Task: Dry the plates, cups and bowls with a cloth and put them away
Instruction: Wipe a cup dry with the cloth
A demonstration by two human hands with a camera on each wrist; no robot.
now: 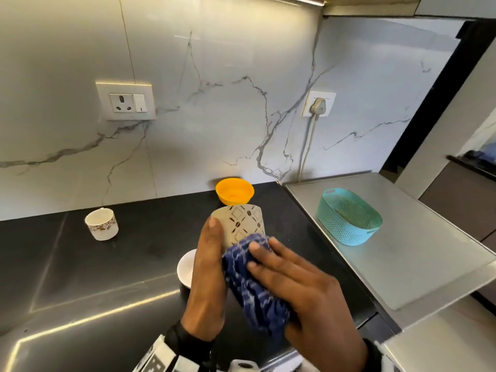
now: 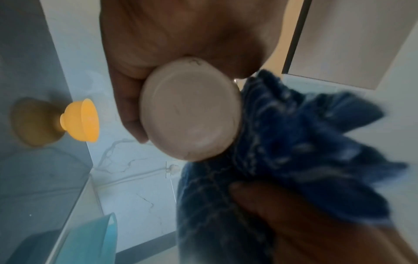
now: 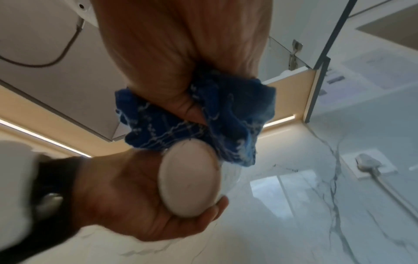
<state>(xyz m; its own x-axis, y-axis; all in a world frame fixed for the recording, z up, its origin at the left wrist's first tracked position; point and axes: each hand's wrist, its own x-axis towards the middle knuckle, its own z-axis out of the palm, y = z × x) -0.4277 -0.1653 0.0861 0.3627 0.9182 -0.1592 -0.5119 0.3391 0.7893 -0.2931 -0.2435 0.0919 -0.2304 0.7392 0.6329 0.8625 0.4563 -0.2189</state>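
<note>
- The left hand (image 1: 208,267) is gripping a patterned cup (image 1: 243,224) above the black bench (image 1: 80,277), its fingers curling round the cup's side; the left wrist view is showing the cup's plain base.
- The right hand (image 1: 298,285) is pressing a bunched blue cloth (image 1: 252,280) against the cup's side, the fingers lying fairly straight over the top and the thumb tucking into the folds beneath, as the right wrist view shows.
- The task is looking to be partway through: this cup is being dried and is not yet put away.
- A small floral cup (image 1: 102,224), an orange bowl (image 1: 234,191) and a white dish (image 1: 187,267) half hidden behind the left hand are sitting on the bench, seemingly waiting; whether any is already dry I cannot tell.
- A teal basket (image 1: 349,217) is standing on the grey raised surface (image 1: 416,237) to the right, well apart from the hands.
- Open bench is lying to the left and near the front; the white dish is sitting close under the held cup, and the raised surface's edge is running just right of the hands.
</note>
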